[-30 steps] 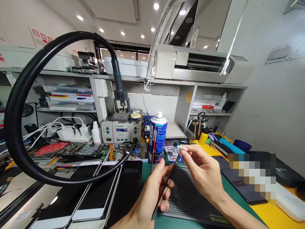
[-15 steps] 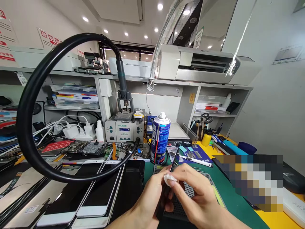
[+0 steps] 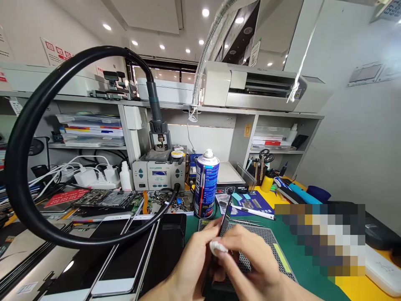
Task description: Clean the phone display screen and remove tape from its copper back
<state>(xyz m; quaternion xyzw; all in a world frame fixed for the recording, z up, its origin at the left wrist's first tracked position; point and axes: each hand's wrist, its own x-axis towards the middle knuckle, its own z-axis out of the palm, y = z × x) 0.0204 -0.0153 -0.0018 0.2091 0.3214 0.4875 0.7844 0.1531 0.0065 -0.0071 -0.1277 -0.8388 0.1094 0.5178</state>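
We grip a slab in left hand, long axis pointing away, tip right of can. Right hand pinches tissue alongside.

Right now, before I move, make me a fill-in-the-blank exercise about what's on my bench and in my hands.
1. The right hand pinches a wad coloured ____.
2. While the left hand holds a thin dark device, the spray can nearby is not lying but standing ____.
3. The perforated plate rests on a mat coloured ____.

Missing words: white; upright; green.
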